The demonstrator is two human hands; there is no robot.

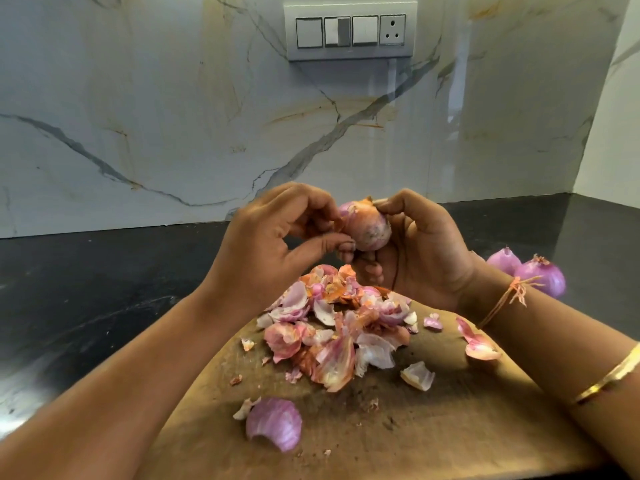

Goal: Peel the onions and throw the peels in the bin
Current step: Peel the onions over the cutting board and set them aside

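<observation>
Orange thread [506, 298] and gold bangle [613, 375] ring the bare right arm [561, 344]

Views: one, a wide-angle camera worn on the head.
Position: above and just behind the forearms, over the near end of the chopping board [450, 427].
Facing: forward and down, across the dark desk [86, 289] to the marble wall [173, 116]; the switch plate [349, 31] sat at top centre.
Nearness: close; left hand [266, 244] and right hand [426, 251] met round the onion [369, 230] at mid-frame.
Cropping: the chopping board ran off the bottom edge; both forearms entered from the lower corners.
</observation>
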